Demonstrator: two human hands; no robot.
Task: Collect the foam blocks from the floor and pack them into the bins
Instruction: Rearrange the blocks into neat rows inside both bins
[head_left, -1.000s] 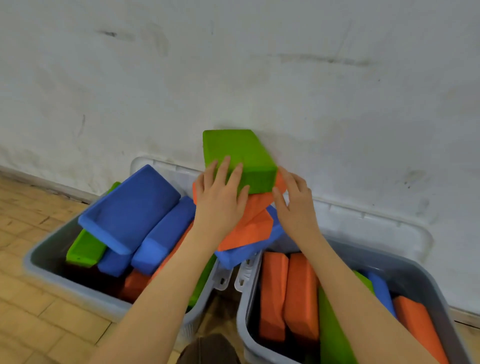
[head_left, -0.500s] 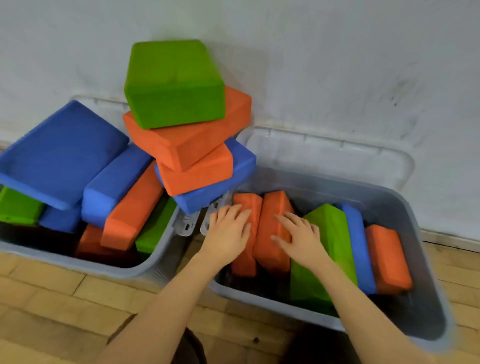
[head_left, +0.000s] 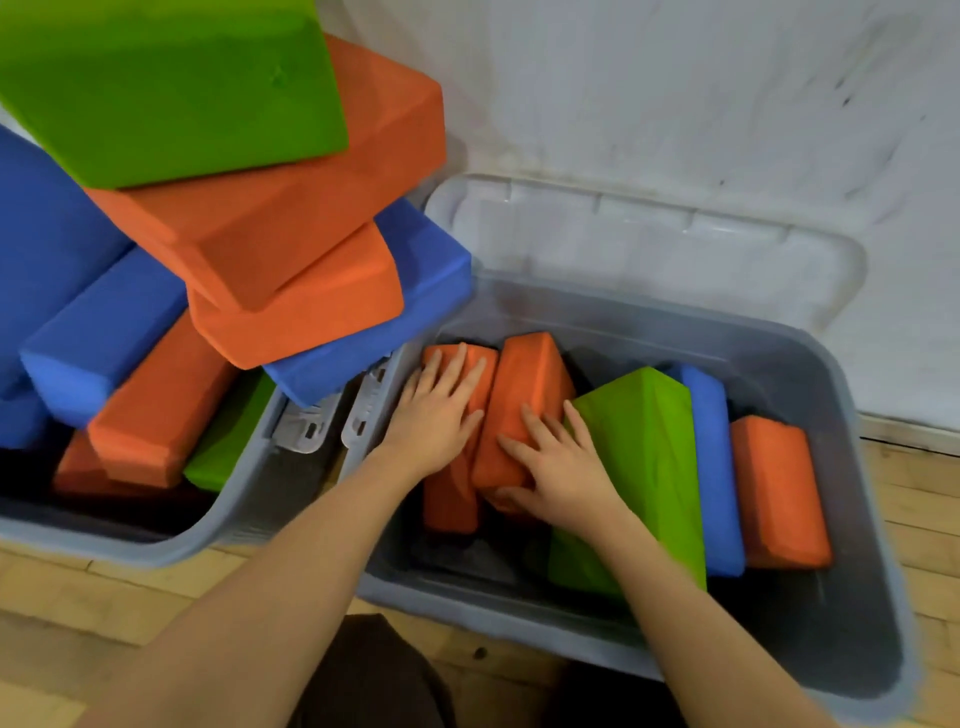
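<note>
Against the left wall of the right bin (head_left: 878, 519), two orange blocks stand on edge side by side, and both hands are on them. The left hand (head_left: 436, 415) lies flat with straight, spread fingers on the leftmost orange block (head_left: 451, 499). The right hand (head_left: 558, 467) rests on the second orange block (head_left: 530, 389), fingers extended over its top and thumb tucked round its near end, so it seems to be gripping it lightly. Beside that hand a green block (head_left: 644, 447) leans on edge, then a blue block (head_left: 711, 467), then a third orange block (head_left: 779, 488) toward the bin's right wall.

Packing looks well advanced. The left bin (head_left: 249, 499) is overfilled, with a tilted stack of blue, orange and a top green block (head_left: 171, 88) rising above its rim and overhanging the gap between the bins. The right bin has room along its near wall and near-right corner. What remains, I judge, is straightening these blocks and perhaps moving some of the overflow across.

No loose blocks show on the wood floor (head_left: 914, 519), though only strips of it are in view. The left bin's far-left corner and the top block's upper edge are cut off, and both bins' bottoms are dark.
</note>
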